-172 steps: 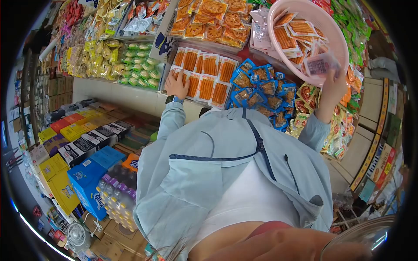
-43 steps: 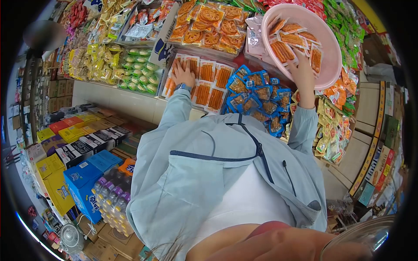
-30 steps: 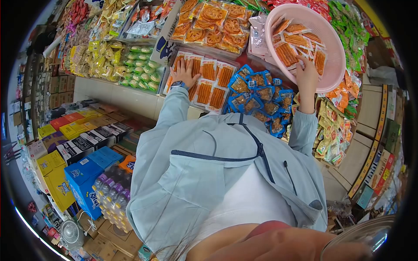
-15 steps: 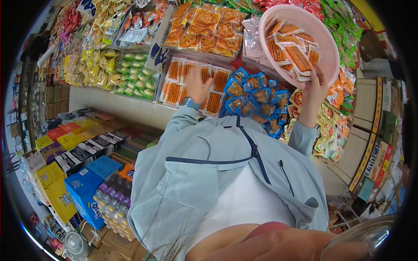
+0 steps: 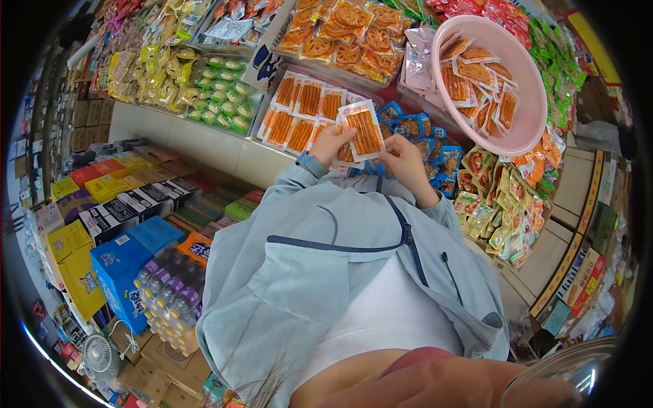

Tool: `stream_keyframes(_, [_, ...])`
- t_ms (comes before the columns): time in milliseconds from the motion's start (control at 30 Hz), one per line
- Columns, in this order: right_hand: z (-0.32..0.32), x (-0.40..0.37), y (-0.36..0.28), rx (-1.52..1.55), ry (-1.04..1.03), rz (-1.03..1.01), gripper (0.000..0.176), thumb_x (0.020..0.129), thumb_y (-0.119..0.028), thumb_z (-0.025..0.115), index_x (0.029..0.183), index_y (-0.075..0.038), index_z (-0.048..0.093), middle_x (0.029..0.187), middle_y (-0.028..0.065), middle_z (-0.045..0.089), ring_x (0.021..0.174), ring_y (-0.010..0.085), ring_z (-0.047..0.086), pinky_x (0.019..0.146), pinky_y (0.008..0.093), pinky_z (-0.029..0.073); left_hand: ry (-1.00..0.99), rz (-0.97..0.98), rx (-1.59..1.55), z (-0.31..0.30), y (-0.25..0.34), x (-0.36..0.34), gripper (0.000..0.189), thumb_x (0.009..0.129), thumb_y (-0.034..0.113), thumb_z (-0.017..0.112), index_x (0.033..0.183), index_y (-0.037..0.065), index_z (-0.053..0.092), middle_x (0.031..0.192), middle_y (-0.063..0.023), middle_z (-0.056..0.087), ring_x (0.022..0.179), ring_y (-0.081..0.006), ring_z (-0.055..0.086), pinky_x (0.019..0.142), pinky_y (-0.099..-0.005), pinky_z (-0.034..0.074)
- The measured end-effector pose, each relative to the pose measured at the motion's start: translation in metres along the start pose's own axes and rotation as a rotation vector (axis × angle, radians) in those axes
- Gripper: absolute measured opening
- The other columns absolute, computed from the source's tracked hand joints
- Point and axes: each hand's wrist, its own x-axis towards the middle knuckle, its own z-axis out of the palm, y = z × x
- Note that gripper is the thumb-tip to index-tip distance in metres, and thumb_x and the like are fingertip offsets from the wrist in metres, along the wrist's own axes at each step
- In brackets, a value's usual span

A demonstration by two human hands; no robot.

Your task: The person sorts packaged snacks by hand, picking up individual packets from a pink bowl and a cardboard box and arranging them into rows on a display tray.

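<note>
A clear, white-edged snack packet with orange-red strips inside (image 5: 364, 128) is upright between my hands. My left hand (image 5: 332, 144) grips its left side, the fingers partly hidden behind it. At the lower right corner, my right hand (image 5: 401, 162) pinches the same packet. Another packet shows partly behind it. Just beyond my left hand, similar packets (image 5: 309, 100) lie in neat rows in a bin. Up to the right, a pink plastic basin (image 5: 533, 102) is tilted towards me, with several loose strip packets (image 5: 476, 73) inside.
Blue snack packets (image 5: 445, 160) fill the section beside my right hand. Orange round-slice packets (image 5: 347, 34) are heaped behind. Green-and-white packets (image 5: 223, 95) sit at left. Stacked cartons (image 5: 136, 262) and bottle packs (image 5: 170, 292) stand low on the left.
My right hand has left the basin and come down to the middle, bringing a packet. My left hand has moved from over the rows to meet it. The view has shifted slightly.
</note>
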Motion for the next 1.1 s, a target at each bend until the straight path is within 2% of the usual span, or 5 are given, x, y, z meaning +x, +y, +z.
stream_keyframes(167, [-0.010,-0.001,0.017,0.141,0.045,0.069,0.012,0.086,0.000,0.061,0.097,-0.001,0.056,0.080,0.0069,0.066,0.069,0.0122,0.066,0.055,0.0233,0.049,0.292,0.106,0.149,-0.061,-0.018,0.039,0.033,0.093,0.023,0.062,0.118,0.001,0.060,0.104,-0.0069,0.068,0.093,-0.0169,0.066,0.082,-0.0329,0.053])
stream_keyframes(500, [-0.010,-0.013,0.022,0.151,-0.023,0.033,0.012,0.088,0.000,0.060,0.099,-0.001,0.054,0.082,0.0049,0.063,0.073,0.0125,0.065,0.058,0.0243,0.050,0.665,0.468,1.923,-0.088,-0.004,0.091,0.070,0.082,0.023,0.057,0.148,0.018,0.034,0.153,-0.0117,0.031,0.139,-0.0328,0.028,0.111,-0.0555,0.021])
stream_keyframes(833, [-0.003,-0.014,0.018,0.188,-0.064,0.056,0.013,0.087,-0.002,0.060,0.098,-0.003,0.054,0.086,0.0057,0.066,0.074,0.0132,0.065,0.060,0.0242,0.050,0.451,0.352,1.752,-0.103,0.006,0.089,0.065,0.083,0.024,0.053,0.146,0.018,0.037,0.158,-0.0089,0.022,0.146,-0.0291,0.017,0.116,-0.0564,0.012])
stream_keyframes(933, [-0.005,-0.013,0.017,0.225,-0.116,0.080,0.013,0.088,-0.006,0.060,0.100,-0.005,0.053,0.089,0.0057,0.066,0.076,0.0123,0.065,0.062,0.0234,0.048,0.570,0.570,1.822,-0.083,0.002,0.072,0.065,0.085,0.020,0.055,0.147,0.014,0.035,0.154,-0.0133,0.031,0.141,-0.0282,0.031,0.113,-0.0555,0.022])
stream_keyframes(1100, [0.001,-0.012,0.015,0.265,-0.083,0.121,0.012,0.087,-0.002,0.060,0.098,-0.003,0.054,0.086,0.0074,0.067,0.074,0.0148,0.066,0.062,0.0263,0.051,0.102,0.517,1.006,-0.043,-0.053,0.032,0.052,0.094,0.025,0.054,0.140,0.007,0.040,0.133,-0.0145,0.050,0.106,-0.0286,0.060,0.088,-0.0445,0.050])
